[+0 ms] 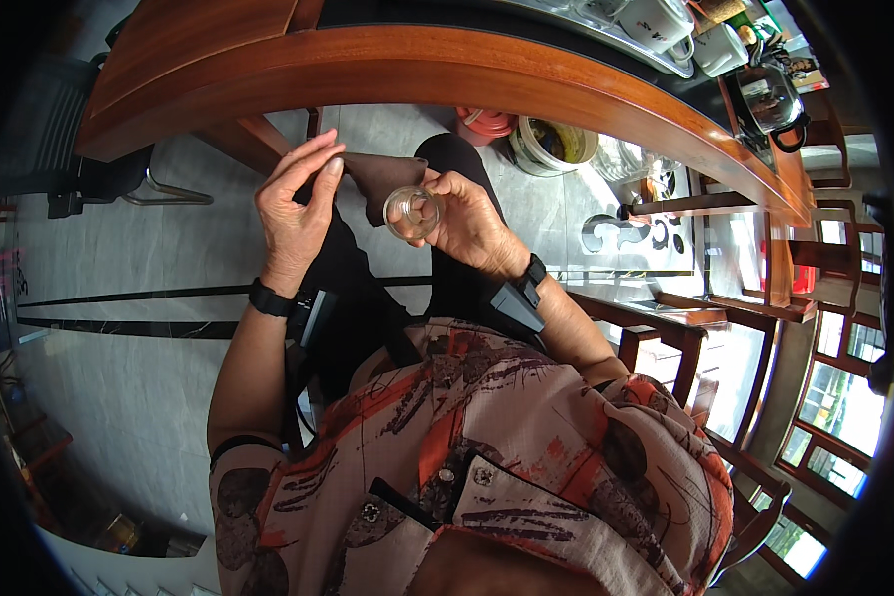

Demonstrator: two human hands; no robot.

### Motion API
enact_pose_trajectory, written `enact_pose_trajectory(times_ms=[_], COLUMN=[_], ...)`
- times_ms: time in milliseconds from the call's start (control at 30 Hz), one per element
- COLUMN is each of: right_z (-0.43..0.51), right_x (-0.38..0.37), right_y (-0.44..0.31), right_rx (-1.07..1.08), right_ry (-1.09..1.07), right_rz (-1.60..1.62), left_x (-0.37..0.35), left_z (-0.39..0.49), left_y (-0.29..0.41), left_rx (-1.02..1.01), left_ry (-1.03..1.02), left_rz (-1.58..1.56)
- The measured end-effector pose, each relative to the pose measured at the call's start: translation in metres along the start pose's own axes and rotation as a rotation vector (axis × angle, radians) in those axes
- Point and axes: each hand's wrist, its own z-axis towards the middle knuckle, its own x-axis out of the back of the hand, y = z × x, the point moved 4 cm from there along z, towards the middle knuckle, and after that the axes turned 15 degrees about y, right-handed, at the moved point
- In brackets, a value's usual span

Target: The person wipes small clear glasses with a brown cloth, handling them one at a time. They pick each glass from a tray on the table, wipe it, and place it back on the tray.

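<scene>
Over my lap, my right hand (462,216) holds a small clear glass cup (412,214) between thumb and fingers. A brown cloth (384,175) stretches between my two hands, just above the cup. My left hand (302,194) pinches the cloth's left end between thumb and fingertips. The cloth's other end meets the fingers of my right hand, partly hidden behind them and the cup. Both wrists wear black straps with a device attached.
A wooden table edge (432,63) curves ahead, bearing a metal tray (603,37) with white mugs (655,26) and a glass teapot (767,97). Beneath it stand a red bucket (484,125) and a white bucket (518,153). Wooden chairs are at right, a black chair (108,175) at left.
</scene>
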Motion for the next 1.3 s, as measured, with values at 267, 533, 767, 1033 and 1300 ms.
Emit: enact_pose_trajectory(times_ms=[267, 533, 767, 1033, 1300], right_z=[0.001, 0.006, 0.012, 0.016, 0.012], right_x=[-0.007, 0.003, 0.015, 0.015, -0.006], right_y=[-0.005, -0.004, -0.007, 0.002, 0.005], right_rx=[0.044, 0.039, 0.08, 0.081, 0.186], right_ry=[-0.045, 0.055, 0.081, 0.059, 0.073], right_rz=[0.056, 0.044, 0.018, -0.03, -0.095], left_x=[-0.011, -0.018, -0.004, -0.008, -0.022], left_z=[-0.014, -0.025, -0.014, -0.012, -0.014], left_y=[-0.015, -0.028, -0.05, -0.02, 0.02], left_rx=[0.457, 0.707, 0.872, 0.645, -0.084], left_ry=[-0.167, -0.502, -0.212, -0.165, -0.21], left_rz=[-0.244, -0.35, -0.747, -0.621, 0.064])
